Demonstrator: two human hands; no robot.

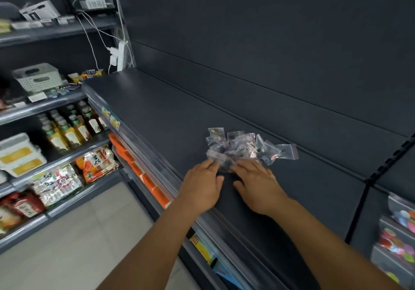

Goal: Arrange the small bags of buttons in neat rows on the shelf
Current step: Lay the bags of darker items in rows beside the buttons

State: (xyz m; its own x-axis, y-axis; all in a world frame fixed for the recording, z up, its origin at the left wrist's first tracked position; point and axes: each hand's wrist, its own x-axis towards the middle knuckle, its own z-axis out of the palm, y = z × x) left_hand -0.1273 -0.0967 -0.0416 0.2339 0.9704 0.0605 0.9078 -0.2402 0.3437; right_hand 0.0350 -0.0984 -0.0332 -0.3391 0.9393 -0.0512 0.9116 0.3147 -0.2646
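Observation:
Several small clear zip bags of buttons (pixel 244 147) lie in a loose heap on the dark grey shelf (pixel 161 114), towards its right half. My left hand (pixel 202 184) rests palm down at the heap's near left edge, fingertips touching a bag there. My right hand (pixel 258 184) lies palm down beside it, fingers spread onto the heap's near side. One small bag sits between the fingertips of both hands; whether either hand grips it cannot be told. One bag with a red zip strip (pixel 288 151) sticks out to the right.
The shelf's clear plastic price rail (pixel 143 150) runs along its front edge. On the left stand shelves with bottles (pixel 67 128), snack packs (pixel 96 164) and a white basket (pixel 38 77). A white power strip with cables (pixel 120 55) hangs at the shelf's far left end. Colourful packets (pixel 399 240) sit at right.

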